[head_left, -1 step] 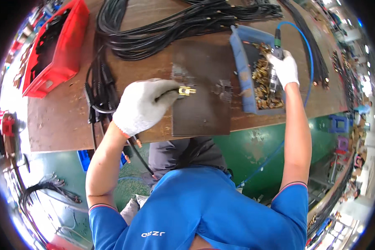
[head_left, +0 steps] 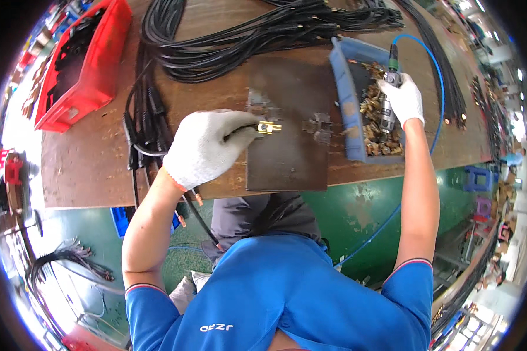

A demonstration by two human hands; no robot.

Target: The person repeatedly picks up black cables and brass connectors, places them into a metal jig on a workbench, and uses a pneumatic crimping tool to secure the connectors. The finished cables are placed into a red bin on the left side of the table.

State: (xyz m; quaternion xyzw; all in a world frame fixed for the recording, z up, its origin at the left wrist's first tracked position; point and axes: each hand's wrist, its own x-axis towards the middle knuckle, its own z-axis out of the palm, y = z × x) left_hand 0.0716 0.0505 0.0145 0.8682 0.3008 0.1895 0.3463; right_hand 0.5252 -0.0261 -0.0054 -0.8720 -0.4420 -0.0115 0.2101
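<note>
My left hand [head_left: 205, 146], in a white knit glove, is closed and pinches a small brass connector [head_left: 270, 127] between thumb and fingers. This brass piece is over the dark flat plate [head_left: 287, 167] on the table. My right hand [head_left: 405, 100], gloved too, is wrapped round a grey and green air tool [head_left: 386, 121] with a blue hose at its top end. The tool is held over a blue plastic bin [head_left: 348, 114], its silver end pointing toward me. Loose brass fittings [head_left: 371, 105] fill much of that bin; my hand and the tool hide some of them.
Bundles of black cables [head_left: 216, 52] lie across the back of the table [head_left: 70, 169]. More black leads [head_left: 149, 123] hang over the front edge beside my left arm. A red bin [head_left: 93, 76] with black parts stands far left. The blue hose [head_left: 442, 99] loops at right.
The whole view has shifted slightly, so the table things sit a little farther right. Both hands keep the same grips and nearly the same places.
</note>
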